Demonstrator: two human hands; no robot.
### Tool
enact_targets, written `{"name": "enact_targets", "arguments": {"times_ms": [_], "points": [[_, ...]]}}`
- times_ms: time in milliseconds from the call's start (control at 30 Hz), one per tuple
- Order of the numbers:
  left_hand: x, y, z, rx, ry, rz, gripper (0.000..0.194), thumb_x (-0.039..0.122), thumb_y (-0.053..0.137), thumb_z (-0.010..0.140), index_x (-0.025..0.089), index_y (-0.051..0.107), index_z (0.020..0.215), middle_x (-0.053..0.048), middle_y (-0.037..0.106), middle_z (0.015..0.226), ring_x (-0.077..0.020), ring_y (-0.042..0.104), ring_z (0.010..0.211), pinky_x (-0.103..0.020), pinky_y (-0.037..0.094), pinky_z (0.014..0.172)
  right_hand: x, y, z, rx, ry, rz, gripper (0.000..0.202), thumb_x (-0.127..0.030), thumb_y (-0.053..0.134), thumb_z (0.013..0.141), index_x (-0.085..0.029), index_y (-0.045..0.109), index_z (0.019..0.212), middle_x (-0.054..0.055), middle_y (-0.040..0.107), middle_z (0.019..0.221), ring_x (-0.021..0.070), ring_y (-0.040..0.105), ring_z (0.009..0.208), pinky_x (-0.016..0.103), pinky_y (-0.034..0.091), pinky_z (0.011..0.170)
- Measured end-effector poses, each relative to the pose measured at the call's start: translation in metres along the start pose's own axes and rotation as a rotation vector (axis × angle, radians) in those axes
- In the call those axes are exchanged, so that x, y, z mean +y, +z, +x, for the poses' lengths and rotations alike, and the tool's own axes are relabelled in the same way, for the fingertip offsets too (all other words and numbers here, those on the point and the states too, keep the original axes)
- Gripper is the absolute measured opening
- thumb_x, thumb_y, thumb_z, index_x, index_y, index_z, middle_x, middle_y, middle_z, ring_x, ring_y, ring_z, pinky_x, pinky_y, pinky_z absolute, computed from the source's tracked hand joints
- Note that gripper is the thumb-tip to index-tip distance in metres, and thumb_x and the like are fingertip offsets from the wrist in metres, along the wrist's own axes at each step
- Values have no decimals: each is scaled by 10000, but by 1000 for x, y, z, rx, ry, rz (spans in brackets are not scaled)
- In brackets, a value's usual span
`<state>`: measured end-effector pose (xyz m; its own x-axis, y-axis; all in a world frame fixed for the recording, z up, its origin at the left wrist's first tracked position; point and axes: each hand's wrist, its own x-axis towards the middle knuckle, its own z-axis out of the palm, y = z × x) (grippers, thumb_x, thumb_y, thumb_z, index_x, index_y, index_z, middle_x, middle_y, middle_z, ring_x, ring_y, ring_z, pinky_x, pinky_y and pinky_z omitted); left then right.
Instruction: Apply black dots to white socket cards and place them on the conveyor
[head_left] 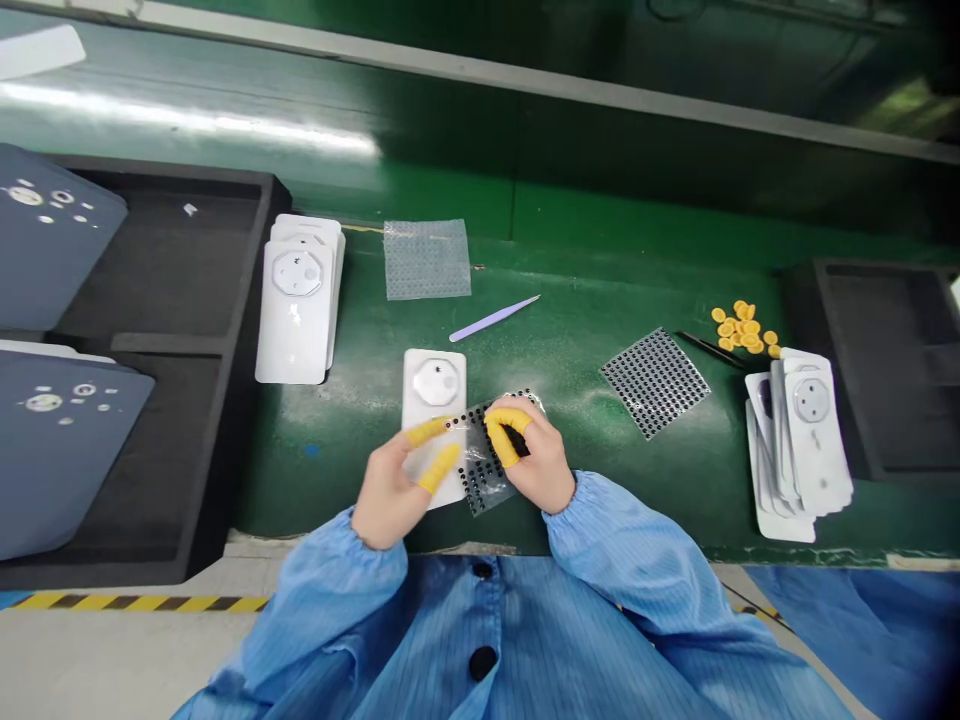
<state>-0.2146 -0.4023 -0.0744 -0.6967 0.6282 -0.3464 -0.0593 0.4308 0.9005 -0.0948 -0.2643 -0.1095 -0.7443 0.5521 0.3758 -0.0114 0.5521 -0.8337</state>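
Observation:
A white panel [435, 383] with an octagonal part near its top lies upright before me. A clear sheet with rows of black dots [480, 487] overlaps its right side. My left hand [405, 483], in yellow finger cots, rests over the panel's lower left with thumb and forefinger apart, the forefinger reaching the sheet's left edge. My right hand [529, 450] is over the sheet, its yellow-capped thumb and forefinger pinched together at the sheet's upper part; what lies between the fingertips is too small to make out.
Purple tweezers [493, 319] and a clear dotted sheet [427, 260] lie behind. White panels are stacked left [297, 330] and right [817, 440]. Another black-dot sheet [655, 383], black tweezers [709, 348] and yellow finger cots [742, 328] lie right. Black trays [240, 330] flank the bench.

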Motion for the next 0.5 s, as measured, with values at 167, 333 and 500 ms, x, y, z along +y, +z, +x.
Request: {"name": "enact_targets", "arguments": {"times_ms": [167, 333, 500], "points": [[15, -12, -17, 262, -5, -202, 890, 343, 721, 764, 217, 230, 1495, -133, 656, 1234, -303, 663, 1059, -351, 596, 796, -21, -12, 6, 46, -164, -124, 240, -95, 571, 856, -200, 593, 1071, 81, 672, 971, 174, 642, 896, 394, 544, 882], [33, 17, -35, 80, 16, -323, 692, 303, 711, 778, 226, 418, 1400, -97, 657, 1243, -287, 654, 1082, -326, 578, 869, -51, -26, 27, 23, -344, -313, 248, -103, 501, 882, -185, 595, 1096, 75, 711, 1010, 184, 653, 963, 435, 484, 1010], [36, 28, -40, 97, 97, -336, 514, 225, 676, 809, 243, 526, 1301, -70, 659, 1245, -251, 644, 1108, -303, 542, 939, -59, -33, 30, -50, -437, -493, 254, -120, 429, 897, -210, 631, 1022, 48, 702, 1114, 192, 601, 1148, 421, 453, 1046]]}}
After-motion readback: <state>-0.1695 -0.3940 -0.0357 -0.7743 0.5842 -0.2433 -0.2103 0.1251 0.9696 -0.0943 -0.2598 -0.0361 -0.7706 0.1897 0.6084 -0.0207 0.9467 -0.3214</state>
